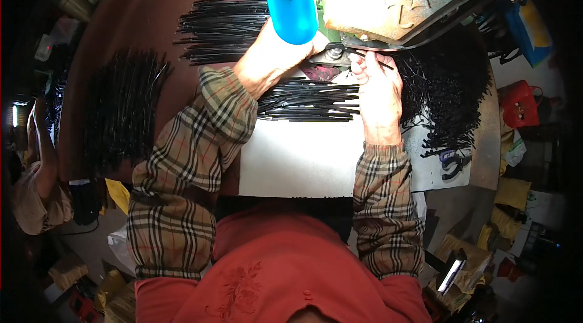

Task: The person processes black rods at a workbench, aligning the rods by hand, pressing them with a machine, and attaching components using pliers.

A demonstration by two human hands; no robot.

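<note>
My right hand [381,95] pinches a thin black rod [381,63] between thumb and fingers, at the lower edge of a worn metal machine [388,4]. Reaching in from the left, my left hand [270,59] is close to the machine's small metal fixture [334,53]. A bright blue cylinder [294,10] covers most of its fingers, so its grip is hidden. Between and below both hands, a bundle of thin black rods [306,99] lies crosswise on a white board [297,156].
More black rods [221,28] lie beyond my left forearm, and another bundle [121,110] at far left. A dense black heap [449,98] sits right, near dark-handled pliers [452,165]. A red bag [519,104] is beyond the table. Another person's arm [42,153] shows far left.
</note>
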